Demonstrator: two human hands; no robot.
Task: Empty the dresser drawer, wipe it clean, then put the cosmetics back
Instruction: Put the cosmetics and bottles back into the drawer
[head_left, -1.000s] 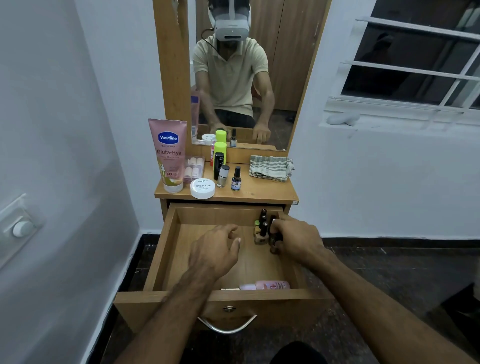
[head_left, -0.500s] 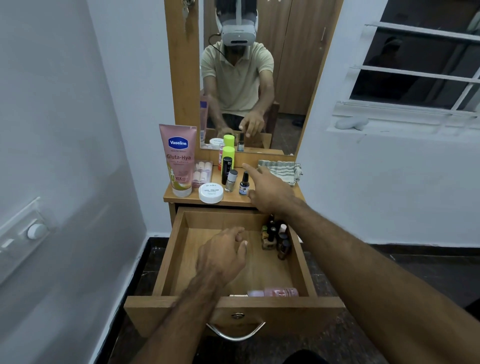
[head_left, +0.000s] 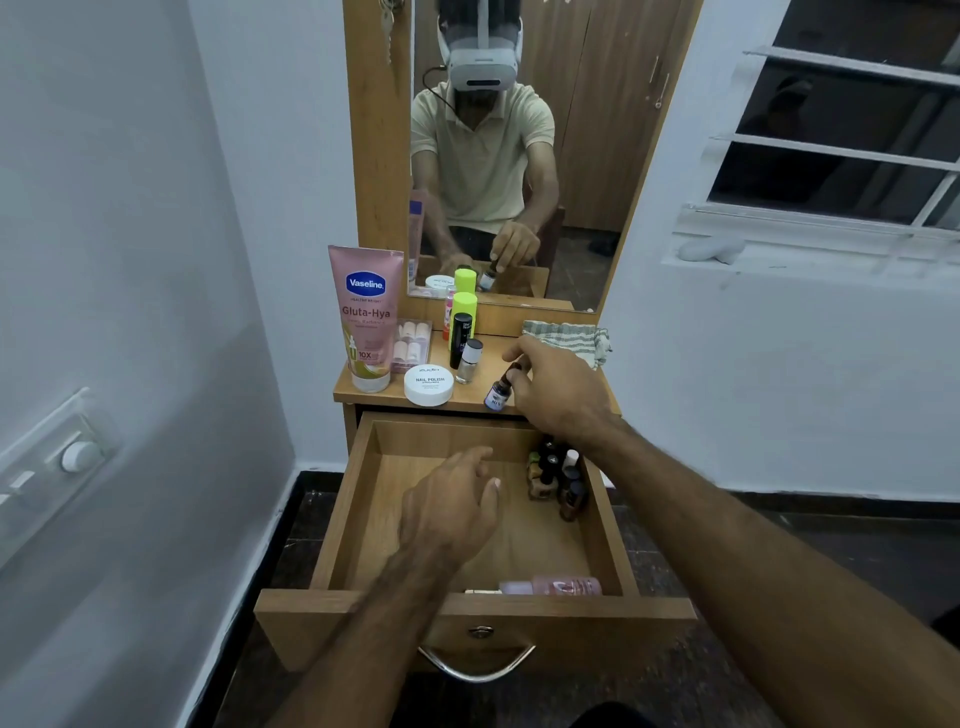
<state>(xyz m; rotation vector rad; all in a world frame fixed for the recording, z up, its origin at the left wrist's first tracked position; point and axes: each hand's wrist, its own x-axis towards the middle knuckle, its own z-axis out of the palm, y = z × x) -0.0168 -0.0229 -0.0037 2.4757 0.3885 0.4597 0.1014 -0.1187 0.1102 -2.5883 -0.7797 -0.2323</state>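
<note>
White walls close in on both sides of our narrow wooden dresser, and nearest us its drawer (head_left: 343, 525) stands pulled fully out. Lying along the front wall, well below our grip, is a pink bottle (head_left: 558, 586). Our left hand (head_left: 452, 504) hovers over the bare drawer floor, fingers loosely curled and holding nothing. Just below our right wrist, a cluster of small nail polish bottles (head_left: 558, 478) stands upright in the far right corner. Our right hand (head_left: 561, 395) pinches the cap of a small blue bottle (head_left: 497, 392), fingertips closed on it; the bottle tilts, and we cannot tell whether its base touches the dresser top (head_left: 470, 400). We judge we are putting cosmetics back. To do it well, we should keep the pinch firm, carry the bottle down beside the cluster and set it upright without knocking its neighbours. Left of the grip wait a silver-capped bottle (head_left: 470, 361), a white jar (head_left: 428, 384), a black tube (head_left: 461, 338), a box of pink nails (head_left: 413, 345) and a pink lotion tube (head_left: 366, 317). Behind the grip lies a folded striped cloth (head_left: 566, 335), then the mirror (head_left: 571, 156).
</note>
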